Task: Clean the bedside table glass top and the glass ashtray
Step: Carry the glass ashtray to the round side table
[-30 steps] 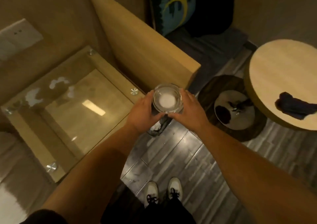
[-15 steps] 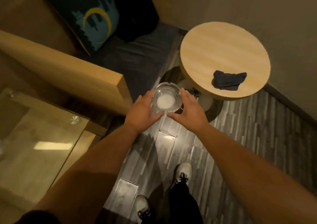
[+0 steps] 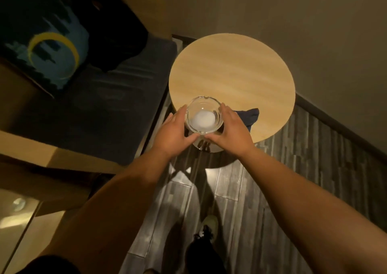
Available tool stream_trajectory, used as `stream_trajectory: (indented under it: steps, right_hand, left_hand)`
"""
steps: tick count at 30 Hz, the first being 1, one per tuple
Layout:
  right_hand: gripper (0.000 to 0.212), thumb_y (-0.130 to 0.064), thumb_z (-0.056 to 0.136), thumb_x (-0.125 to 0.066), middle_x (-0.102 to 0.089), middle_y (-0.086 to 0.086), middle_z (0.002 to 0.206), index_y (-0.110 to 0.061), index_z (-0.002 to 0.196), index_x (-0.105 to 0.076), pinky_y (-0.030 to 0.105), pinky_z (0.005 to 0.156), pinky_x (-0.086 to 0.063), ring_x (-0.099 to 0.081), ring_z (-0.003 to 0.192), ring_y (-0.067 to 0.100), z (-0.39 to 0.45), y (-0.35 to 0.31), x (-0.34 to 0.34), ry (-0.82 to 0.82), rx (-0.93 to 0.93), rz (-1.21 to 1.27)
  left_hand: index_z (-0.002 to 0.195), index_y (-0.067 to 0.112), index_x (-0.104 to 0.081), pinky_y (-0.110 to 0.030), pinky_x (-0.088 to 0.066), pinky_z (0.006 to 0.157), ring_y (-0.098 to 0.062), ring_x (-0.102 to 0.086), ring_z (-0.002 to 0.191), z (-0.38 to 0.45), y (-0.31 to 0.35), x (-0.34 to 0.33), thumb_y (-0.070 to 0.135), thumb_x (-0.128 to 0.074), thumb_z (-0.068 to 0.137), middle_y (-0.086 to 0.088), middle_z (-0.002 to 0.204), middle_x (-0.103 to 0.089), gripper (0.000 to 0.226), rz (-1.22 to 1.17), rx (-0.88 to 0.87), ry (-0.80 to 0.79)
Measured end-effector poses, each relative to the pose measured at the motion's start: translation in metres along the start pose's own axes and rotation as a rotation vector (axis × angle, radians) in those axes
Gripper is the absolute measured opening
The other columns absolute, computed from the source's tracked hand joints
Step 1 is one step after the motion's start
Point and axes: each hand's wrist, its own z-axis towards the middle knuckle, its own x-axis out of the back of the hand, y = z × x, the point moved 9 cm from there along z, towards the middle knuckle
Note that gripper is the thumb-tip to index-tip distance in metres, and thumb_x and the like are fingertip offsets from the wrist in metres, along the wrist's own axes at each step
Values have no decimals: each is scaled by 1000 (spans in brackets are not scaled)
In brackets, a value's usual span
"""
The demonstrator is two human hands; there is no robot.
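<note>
Ashtray [image 3: 203, 114]: clear glass, round, notched rim, white patch at its centre. Held upright between both hands above the near edge of the round table [image 3: 240, 74].
Left hand [image 3: 172, 134]: cupped against the ashtray's left side, fingers along the wall, thumb under the near rim.
Right hand [image 3: 229, 132]: cupped against the right side in the same manner, thumb tip close to the left thumb.
Round table: pale wood top, near the wall.
Cloth [image 3: 249, 117]: dark blue, crumpled, on the table just right of the right hand, partly hidden by it.
Bench [image 3: 100, 106]: dark cushion, left of the table.
Pillow [image 3: 46, 41]: blue with yellow ring, on the bench.
Bedside table [image 3: 14, 227]: glass corner at lower left, well apart from the ashtray.
Floor [image 3: 240, 190]: grey planks; one pale shoe [image 3: 210, 223] below.
</note>
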Motion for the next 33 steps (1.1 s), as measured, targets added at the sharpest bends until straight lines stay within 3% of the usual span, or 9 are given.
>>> stream_trajectory:
  steps: [4, 11, 17, 24, 33]
  right_hand:
    - [104, -50, 75, -74, -26, 12, 155, -8, 150, -16, 39, 116, -20, -21, 143, 27, 31, 30, 10, 0, 0, -12]
    - [105, -52, 75, -72, -24, 12, 156, -9, 151, -13, 38, 116, -18, -21, 143, 28, 83, 73, 21, 23, -2, -37]
    - [110, -56, 73, -73, -24, 14, 155, -6, 150, -13, 40, 116, -18, -21, 143, 28, 122, 109, 17, 30, -37, -61]
    - [114, -53, 68, -78, -35, 15, 149, -4, 149, -15, 41, 113, -25, -30, 137, 30, 152, 127, 1, 13, -80, -47]
    - [108, -47, 66, -79, -43, 14, 142, -5, 147, -20, 41, 108, -32, -36, 132, 30, 158, 144, -14, -11, -125, -34]
  left_hand:
    - [145, 30, -24, -42, -50, 91, -20, -44, 126, 41, 6, -15, 51, -68, 77, 3, 137, -49, 83, -30, 24, -12]
    - [147, 22, -24, -42, -39, 105, -21, -43, 126, 111, 13, -43, 52, -66, 81, 1, 145, -44, 84, 0, -16, -22]
    - [144, 25, -27, -39, -39, 104, -18, -44, 124, 155, 6, -70, 48, -68, 80, 5, 141, -46, 79, -39, -40, 19]
    - [140, 27, -31, -43, -40, 104, -14, -46, 116, 182, -8, -83, 43, -69, 80, 7, 135, -50, 73, -24, -59, 17]
    - [145, 19, -27, -48, -35, 107, -18, -39, 124, 191, -21, -101, 46, -67, 83, 1, 142, -46, 79, -4, -48, -35]
